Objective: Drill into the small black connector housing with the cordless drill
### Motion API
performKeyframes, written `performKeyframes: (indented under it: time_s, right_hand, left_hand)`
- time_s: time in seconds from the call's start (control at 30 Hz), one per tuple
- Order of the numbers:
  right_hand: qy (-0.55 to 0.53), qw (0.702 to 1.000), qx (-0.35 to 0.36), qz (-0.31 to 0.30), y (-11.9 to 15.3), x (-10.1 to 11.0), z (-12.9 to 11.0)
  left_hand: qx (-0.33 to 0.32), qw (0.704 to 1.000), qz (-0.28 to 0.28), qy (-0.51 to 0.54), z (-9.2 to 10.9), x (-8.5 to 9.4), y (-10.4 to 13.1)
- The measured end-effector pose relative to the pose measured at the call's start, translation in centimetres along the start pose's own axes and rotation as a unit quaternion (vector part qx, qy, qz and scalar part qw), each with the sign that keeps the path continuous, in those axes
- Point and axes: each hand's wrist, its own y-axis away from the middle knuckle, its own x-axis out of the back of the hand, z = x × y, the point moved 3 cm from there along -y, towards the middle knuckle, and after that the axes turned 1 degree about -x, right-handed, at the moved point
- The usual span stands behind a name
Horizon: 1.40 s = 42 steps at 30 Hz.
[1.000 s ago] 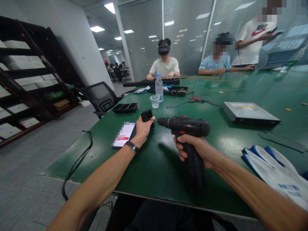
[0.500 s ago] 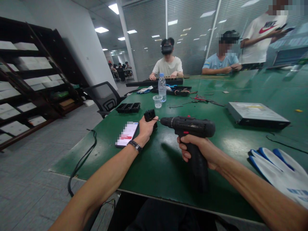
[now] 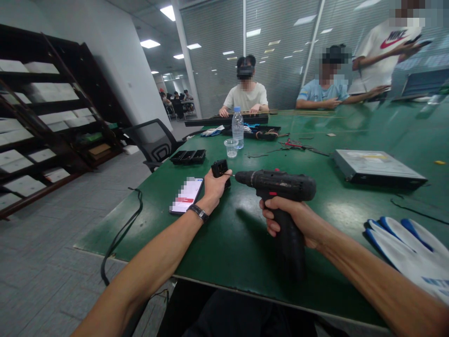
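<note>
My left hand [image 3: 214, 188] is wrapped round a small black part [image 3: 220, 167] above the green table [image 3: 224, 243]. In my right hand [image 3: 289, 215] is a black power drill [image 3: 286, 184], gripped by its handle and pointing left. A thin bit runs from the chuck to the black part near my left thumb; whether it touches the part is too small to tell. Beside my left wrist lies a phone [image 3: 186, 195] with its screen lit. Behind my left hand sits a black tray with compartments [image 3: 188, 157].
A clear cup [image 3: 231, 148] and a bottle [image 3: 237, 128] stand ahead. Farther back are cables and a black case [image 3: 264, 133]. On the right lie a metal drive box [image 3: 380, 168] and white-blue gloves [image 3: 414, 257]. Several people are across the table.
The view has shifted slightly, while my hands, the drill and the black part keep their arrangement. The seated person in blue at the right has stretched one hand out to the right.
</note>
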Motion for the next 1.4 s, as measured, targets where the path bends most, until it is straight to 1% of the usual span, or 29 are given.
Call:
performKeyframes:
  time_s: [0.2,0.53,0.77,1.0,1.4]
  right_hand:
    - [-0.003,1.000,-0.005,0.010,0.04,-0.02,0.05]
    - [0.001,1.000,-0.004,0.012,0.18,-0.12,-0.09]
    - [0.005,1.000,-0.008,0.016,0.24,-0.09,-0.02]
    - [0.007,1.000,-0.005,0.020,0.32,-0.20,-0.12]
    - [0.009,1.000,-0.009,0.029,0.31,-0.17,-0.10]
  left_hand:
    - [-0.010,1.000,0.001,-0.005,-0.01,0.05,0.00]
    - [-0.007,1.000,-0.006,0.008,-0.20,-0.05,-0.07]
    - [-0.014,1.000,-0.002,0.005,0.15,-0.04,0.11]
    - [-0.008,1.000,-0.005,0.011,0.55,-0.06,0.37]
    - [-0.011,1.000,-0.006,0.008,0.32,-0.08,0.21]
